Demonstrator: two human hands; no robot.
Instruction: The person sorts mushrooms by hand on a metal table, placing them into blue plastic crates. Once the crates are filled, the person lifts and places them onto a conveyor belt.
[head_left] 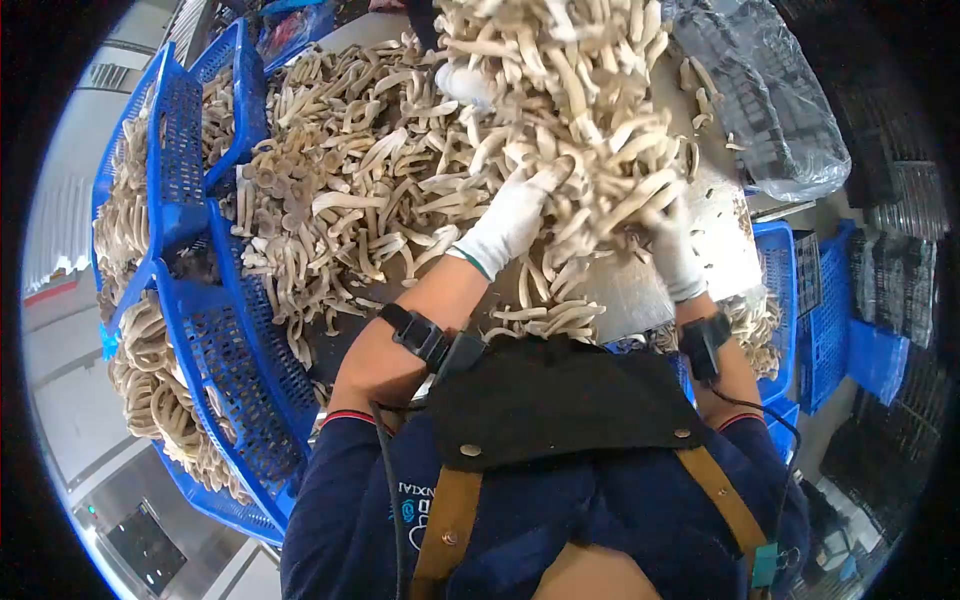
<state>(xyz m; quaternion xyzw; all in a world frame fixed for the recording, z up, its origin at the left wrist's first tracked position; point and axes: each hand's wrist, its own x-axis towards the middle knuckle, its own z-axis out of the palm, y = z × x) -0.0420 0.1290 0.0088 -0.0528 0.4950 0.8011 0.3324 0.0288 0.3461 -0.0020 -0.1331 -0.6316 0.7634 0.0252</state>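
Note:
A large heap of long-stemmed mushrooms (585,110) fills the upper middle of the head view, partly blurred. My left hand (505,222), in a white glove, reaches into the heap's near left side, its fingers curled against mushrooms and partly hidden among them. On the heap's right side is my right hand (676,255), also white-gloved; its fingers are smeared by motion and touch the mushrooms. Loose mushrooms (345,200) spread over the work surface to the left, and a few lie below, between my wrists.
Blue crates (235,350) filled with mushrooms line the left side. Another person's gloved hand (465,85) rests at the heap's far left. Bare metal table (730,240) shows at right, beside a plastic-covered crate (765,95). A blue crate (785,300) with mushrooms stands lower right.

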